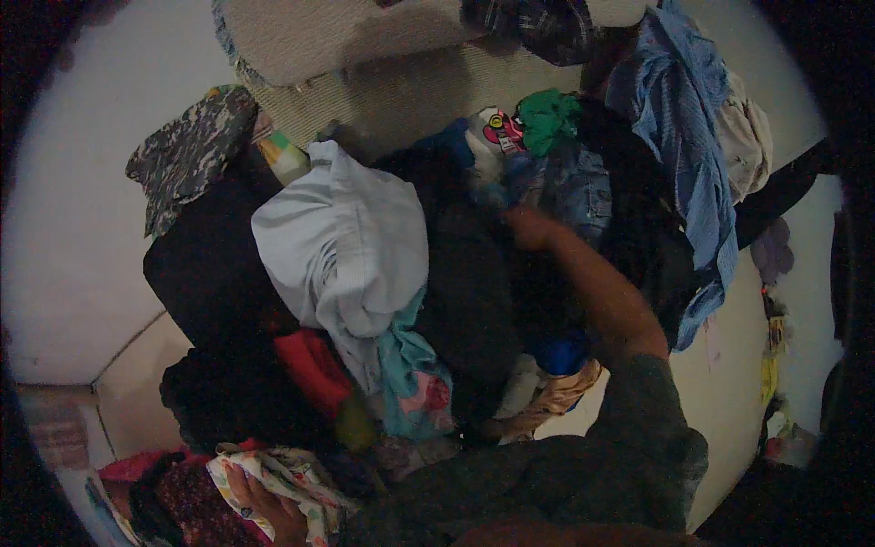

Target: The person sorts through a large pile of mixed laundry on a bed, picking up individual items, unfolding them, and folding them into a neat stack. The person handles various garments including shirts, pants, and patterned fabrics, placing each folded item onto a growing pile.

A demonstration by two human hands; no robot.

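My right hand (533,227) reaches into a large heap of clothes, its fingers blurred against dark cloth. Just beyond the fingertips is a white garment (487,158) with a colourful print, and blue denim (589,195) lies beside the hand. Whether the fingers pinch any fabric is unclear. At the lower left, my left hand (270,502), with a ring on one finger, holds a bunched white cloth with a coloured pattern (311,472). Between the hands lie a light grey garment (355,239), a teal cloth (410,369) with a pink print and a red cloth (313,369).
A green cloth (549,122) tops the heap's far side. Blue textured fabric (683,137) drapes down the right, and a camouflage garment (198,147) sits at the left. Behind stands a beige woven surface (410,102). Brown crumpled material (564,396) lies below my right forearm.
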